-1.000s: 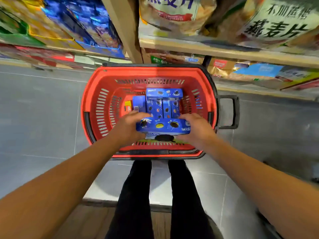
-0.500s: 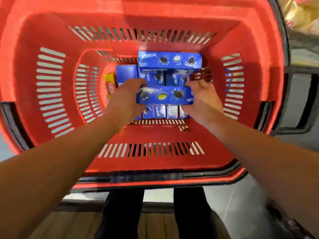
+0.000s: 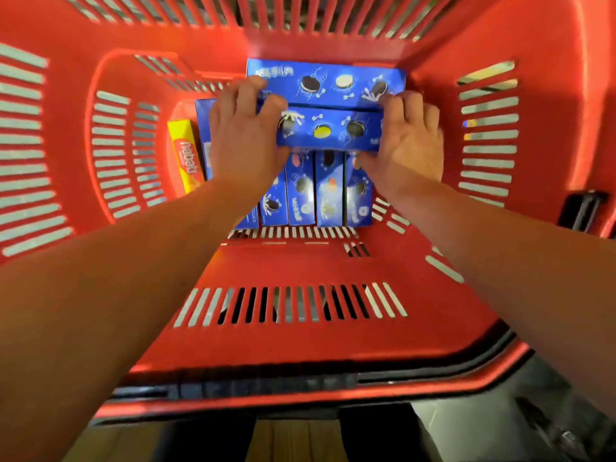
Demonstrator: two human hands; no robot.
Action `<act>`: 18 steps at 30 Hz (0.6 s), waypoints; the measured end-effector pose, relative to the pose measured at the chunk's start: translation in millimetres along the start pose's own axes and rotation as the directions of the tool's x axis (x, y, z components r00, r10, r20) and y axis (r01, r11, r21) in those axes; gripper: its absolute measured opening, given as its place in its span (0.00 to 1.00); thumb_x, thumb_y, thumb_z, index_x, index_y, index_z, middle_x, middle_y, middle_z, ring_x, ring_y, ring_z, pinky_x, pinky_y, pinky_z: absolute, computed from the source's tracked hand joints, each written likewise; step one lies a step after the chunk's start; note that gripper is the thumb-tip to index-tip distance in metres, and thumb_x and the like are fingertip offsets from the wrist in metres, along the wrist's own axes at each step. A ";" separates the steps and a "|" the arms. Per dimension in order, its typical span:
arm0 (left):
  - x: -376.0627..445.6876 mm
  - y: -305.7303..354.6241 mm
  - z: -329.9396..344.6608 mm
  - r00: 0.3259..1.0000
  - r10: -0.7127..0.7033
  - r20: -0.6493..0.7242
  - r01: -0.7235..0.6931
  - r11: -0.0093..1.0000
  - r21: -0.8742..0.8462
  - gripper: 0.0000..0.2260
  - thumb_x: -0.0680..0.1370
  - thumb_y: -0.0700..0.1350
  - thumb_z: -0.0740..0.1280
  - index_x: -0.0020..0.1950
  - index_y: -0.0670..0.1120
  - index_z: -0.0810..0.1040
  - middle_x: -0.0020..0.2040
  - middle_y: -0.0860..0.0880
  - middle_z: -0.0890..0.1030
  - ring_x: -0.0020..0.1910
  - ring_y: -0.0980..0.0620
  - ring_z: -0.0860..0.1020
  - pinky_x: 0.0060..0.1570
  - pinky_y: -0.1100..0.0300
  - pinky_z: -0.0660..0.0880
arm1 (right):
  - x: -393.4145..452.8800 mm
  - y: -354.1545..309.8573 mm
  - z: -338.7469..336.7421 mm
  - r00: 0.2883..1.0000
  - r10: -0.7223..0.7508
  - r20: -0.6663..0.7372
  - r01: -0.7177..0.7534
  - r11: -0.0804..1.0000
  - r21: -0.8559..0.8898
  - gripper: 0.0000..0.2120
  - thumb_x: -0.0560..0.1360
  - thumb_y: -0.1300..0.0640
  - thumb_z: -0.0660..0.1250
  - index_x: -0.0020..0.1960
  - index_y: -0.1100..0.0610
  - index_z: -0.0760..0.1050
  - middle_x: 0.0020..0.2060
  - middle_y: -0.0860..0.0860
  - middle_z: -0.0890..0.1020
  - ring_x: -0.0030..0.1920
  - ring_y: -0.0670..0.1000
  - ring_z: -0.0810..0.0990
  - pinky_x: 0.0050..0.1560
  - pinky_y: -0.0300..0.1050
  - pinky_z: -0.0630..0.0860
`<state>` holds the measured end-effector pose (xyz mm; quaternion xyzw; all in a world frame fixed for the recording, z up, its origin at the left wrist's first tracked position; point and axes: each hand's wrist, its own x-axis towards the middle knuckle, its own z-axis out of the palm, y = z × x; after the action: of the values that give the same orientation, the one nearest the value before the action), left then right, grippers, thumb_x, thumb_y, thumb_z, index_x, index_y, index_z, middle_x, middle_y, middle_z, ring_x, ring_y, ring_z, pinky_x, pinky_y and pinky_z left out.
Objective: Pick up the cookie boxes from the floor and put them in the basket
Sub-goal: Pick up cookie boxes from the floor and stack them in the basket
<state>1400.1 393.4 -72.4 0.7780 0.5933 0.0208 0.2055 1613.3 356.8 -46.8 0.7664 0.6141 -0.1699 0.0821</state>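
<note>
Held item: blue cookie box (image 3: 328, 130), gripped endwise by left hand (image 3: 245, 141) and right hand (image 3: 408, 141), fingers curled over its short ends. Position: low inside red basket (image 3: 333, 261), lying crosswise over a row of upright blue boxes (image 3: 316, 191), just beside another flat blue box (image 3: 326, 82) at the far wall. Yellow wafer pack (image 3: 186, 155) stands left. Bare floor remains at the near side.

The yellow box (image 3: 186, 155) reads "nabati".
</note>
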 end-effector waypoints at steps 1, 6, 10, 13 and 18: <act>-2.2 1.3 -1.2 1.000 -0.023 0.020 0.023 1.000 -0.008 0.23 0.65 0.48 0.73 0.60 0.47 0.75 0.66 0.43 0.71 0.64 0.38 0.69 0.60 0.47 0.66 | -2.2 -0.5 -2.0 1.000 0.001 0.026 -0.001 1.000 0.009 0.34 0.67 0.51 0.74 0.70 0.56 0.66 0.66 0.55 0.69 0.65 0.60 0.68 0.60 0.56 0.71; -29.6 14.4 -35.7 0.974 0.002 0.225 0.002 1.000 -0.019 0.32 0.69 0.50 0.73 0.71 0.44 0.68 0.71 0.39 0.68 0.70 0.39 0.66 0.68 0.44 0.64 | -38.7 -2.6 -47.5 0.984 -0.022 0.176 0.006 0.995 0.095 0.37 0.69 0.48 0.73 0.73 0.55 0.63 0.69 0.54 0.67 0.68 0.60 0.65 0.67 0.54 0.67; -67.0 49.1 -127.7 0.940 0.013 0.340 0.025 0.994 -0.108 0.34 0.73 0.51 0.72 0.75 0.44 0.64 0.74 0.39 0.65 0.73 0.41 0.64 0.70 0.48 0.63 | -105.4 -13.7 -131.8 0.966 -0.053 0.254 0.012 0.987 0.160 0.37 0.71 0.46 0.71 0.75 0.55 0.61 0.70 0.53 0.66 0.71 0.59 0.63 0.72 0.52 0.63; -95.2 81.8 -222.6 0.934 0.023 0.357 0.046 0.982 -0.186 0.33 0.74 0.51 0.71 0.75 0.44 0.64 0.74 0.40 0.65 0.74 0.42 0.63 0.72 0.50 0.61 | -165.8 -23.3 -213.1 0.974 -0.011 0.226 -0.037 0.977 0.210 0.37 0.69 0.46 0.71 0.74 0.56 0.64 0.69 0.54 0.69 0.71 0.60 0.64 0.73 0.52 0.61; -133.9 138.7 -362.9 0.931 0.139 0.336 -0.085 0.981 -0.172 0.30 0.75 0.51 0.70 0.73 0.41 0.66 0.72 0.40 0.69 0.71 0.41 0.68 0.70 0.52 0.63 | -246.6 -33.9 -331.5 0.985 0.089 0.148 -0.123 0.961 0.246 0.37 0.68 0.46 0.73 0.72 0.58 0.66 0.68 0.56 0.71 0.69 0.60 0.68 0.71 0.50 0.61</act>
<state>1387.3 346.4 335.7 0.7840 0.4989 -0.0591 0.3647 1586.9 250.4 353.0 0.7890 0.5382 -0.2944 0.0337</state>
